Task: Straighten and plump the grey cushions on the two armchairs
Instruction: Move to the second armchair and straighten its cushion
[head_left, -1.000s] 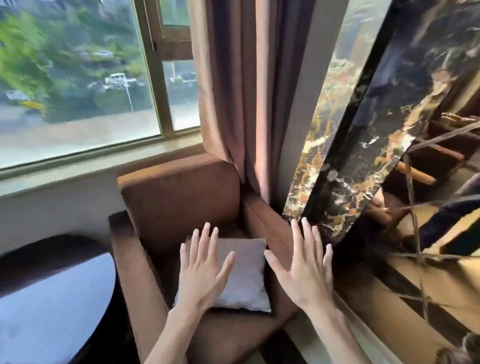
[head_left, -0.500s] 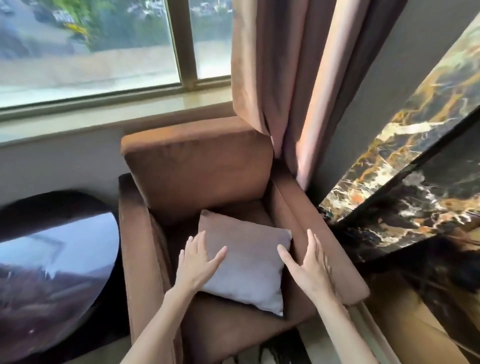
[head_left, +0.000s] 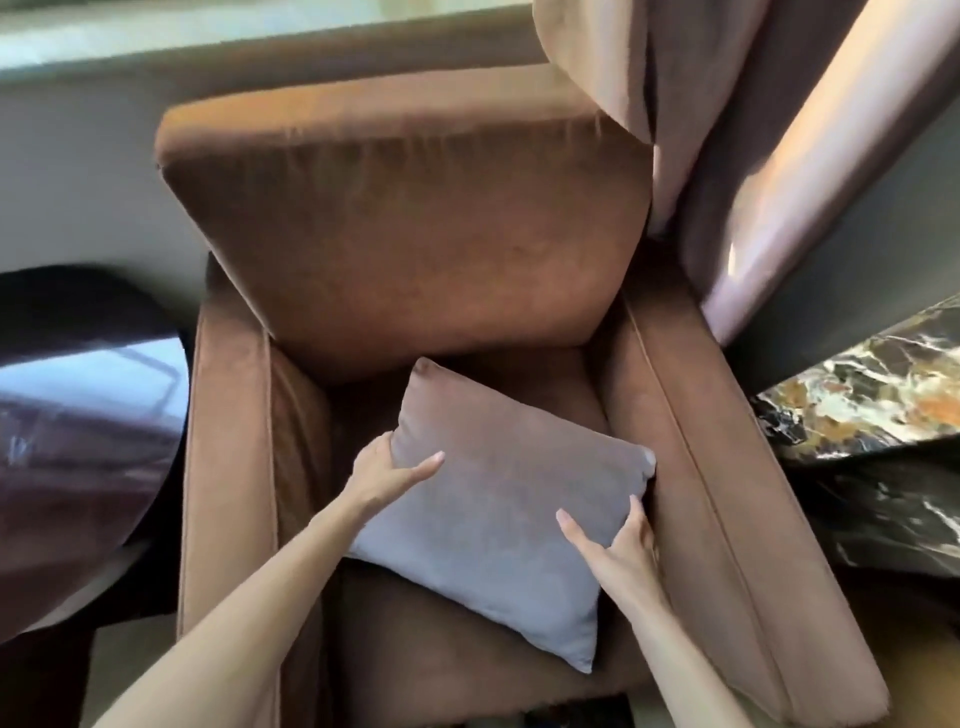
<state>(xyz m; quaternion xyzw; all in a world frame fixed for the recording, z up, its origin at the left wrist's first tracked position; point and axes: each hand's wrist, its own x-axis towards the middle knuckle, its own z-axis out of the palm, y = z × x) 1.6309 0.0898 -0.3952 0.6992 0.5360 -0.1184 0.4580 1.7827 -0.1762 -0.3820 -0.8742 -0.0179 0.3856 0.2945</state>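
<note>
Head view: grey cushion (head_left: 498, 514) lies flat and skewed on brown armchair (head_left: 395, 234) seat, long axis running far-left to near-right, left hand (head_left: 387, 475) gripping its left edge, right hand (head_left: 621, 545) gripping its right edge, both equally near.
</note>
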